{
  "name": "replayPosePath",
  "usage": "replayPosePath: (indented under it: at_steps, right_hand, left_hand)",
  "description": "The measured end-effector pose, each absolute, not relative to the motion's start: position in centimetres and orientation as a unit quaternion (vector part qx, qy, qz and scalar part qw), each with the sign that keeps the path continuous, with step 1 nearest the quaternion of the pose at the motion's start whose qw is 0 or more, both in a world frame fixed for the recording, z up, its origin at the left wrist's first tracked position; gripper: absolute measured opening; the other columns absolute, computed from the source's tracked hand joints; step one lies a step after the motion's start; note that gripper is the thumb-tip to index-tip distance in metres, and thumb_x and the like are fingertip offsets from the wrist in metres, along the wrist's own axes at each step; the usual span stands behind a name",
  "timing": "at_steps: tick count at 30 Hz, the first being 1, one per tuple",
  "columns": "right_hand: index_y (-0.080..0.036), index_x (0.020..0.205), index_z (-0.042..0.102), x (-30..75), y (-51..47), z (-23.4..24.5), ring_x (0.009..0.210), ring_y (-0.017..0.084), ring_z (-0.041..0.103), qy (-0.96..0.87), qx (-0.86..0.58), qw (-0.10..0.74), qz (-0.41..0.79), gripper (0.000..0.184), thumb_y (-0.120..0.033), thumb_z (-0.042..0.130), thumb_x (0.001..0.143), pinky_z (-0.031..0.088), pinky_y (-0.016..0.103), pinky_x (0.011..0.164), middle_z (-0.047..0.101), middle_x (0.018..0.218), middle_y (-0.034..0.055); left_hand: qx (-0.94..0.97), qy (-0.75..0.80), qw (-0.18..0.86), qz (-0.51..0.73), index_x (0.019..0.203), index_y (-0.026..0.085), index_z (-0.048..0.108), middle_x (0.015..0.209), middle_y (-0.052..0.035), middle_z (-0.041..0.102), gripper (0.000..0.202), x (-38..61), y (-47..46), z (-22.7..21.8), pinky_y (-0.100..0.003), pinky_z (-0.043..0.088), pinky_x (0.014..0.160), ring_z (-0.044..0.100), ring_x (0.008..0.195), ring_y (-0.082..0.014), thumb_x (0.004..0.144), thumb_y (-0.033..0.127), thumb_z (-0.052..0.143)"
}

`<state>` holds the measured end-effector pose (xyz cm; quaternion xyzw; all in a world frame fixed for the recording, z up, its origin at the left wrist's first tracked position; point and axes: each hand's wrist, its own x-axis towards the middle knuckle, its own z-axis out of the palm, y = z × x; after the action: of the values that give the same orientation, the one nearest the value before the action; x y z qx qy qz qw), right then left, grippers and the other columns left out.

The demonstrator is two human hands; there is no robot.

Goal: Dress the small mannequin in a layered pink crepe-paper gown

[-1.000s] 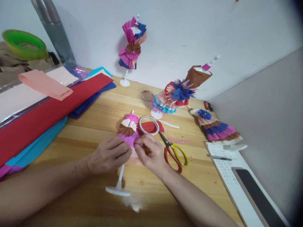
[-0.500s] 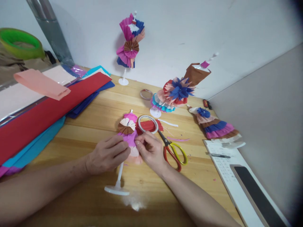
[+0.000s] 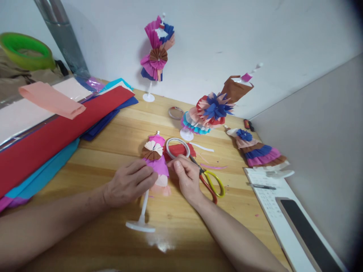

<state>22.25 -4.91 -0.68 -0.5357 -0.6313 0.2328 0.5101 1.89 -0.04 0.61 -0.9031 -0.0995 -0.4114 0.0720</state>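
A small dress form (image 3: pixel 144 209) lies on the table, its white stand toward me. It wears a crepe paper dress (image 3: pixel 159 164) in pink, purple and pale peach, with a white and brown pleated rosette (image 3: pixel 153 150) at the front. My left hand (image 3: pixel 132 183) is closed at the left edge of the skirt; its fingertips are partly hidden. Just right of the skirt, apart from it, my right hand (image 3: pixel 187 175) pinches thumb and forefinger together. Anything between them is too small to make out. Scissors (image 3: pixel 214 183) with red and yellow handles lie beside that hand.
Beyond my right hand, a tape roll (image 3: pixel 168 151) rests on folded red paper (image 3: pixel 193 150). Crepe paper sheets (image 3: pixel 56 134) are stacked at left. Dressed forms stand at the back (image 3: pixel 154 60) and right (image 3: pixel 208 113); another dressed form (image 3: pixel 261 153) lies near a phone (image 3: pixel 306 230) and pen (image 3: pixel 263 186).
My right hand has moved right, away from the skirt, its thumb and forefinger still pinched. My left hand stays by the skirt, almost unmoved.
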Motion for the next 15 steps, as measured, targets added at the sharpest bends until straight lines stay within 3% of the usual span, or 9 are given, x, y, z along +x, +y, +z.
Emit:
replayPosePath:
  at_steps: [9,15]
  right_hand:
    - [-0.018,0.065,0.060,21.9,-5.1,-0.1,0.059,0.014,0.051,-0.664,-0.519,0.477,0.248,0.038,-0.035,0.044,0.095,0.039,0.028,0.058,0.054,0.061,0.0011]
    - [-0.018,0.060,0.055,21.8,-5.2,0.1,0.055,0.013,0.047,-0.672,-0.514,0.481,0.230,0.038,-0.031,0.045,0.095,0.036,0.027,0.055,0.048,0.057,-0.0004]
  left_hand:
    - [-0.900,-0.140,0.043,-0.411,0.081,0.017,0.051,0.071,-0.0039,0.058,0.018,1.6,-0.3,0.1,-0.031,0.050,0.071,0.055,0.070,-0.0160,0.094,0.015,0.039]
    - [-0.899,-0.141,0.078,-0.407,0.085,0.015,0.054,0.071,-0.0045,0.061,0.012,1.6,-0.4,1.0,-0.028,0.045,0.060,0.055,0.067,-0.0162,0.092,0.014,0.044]
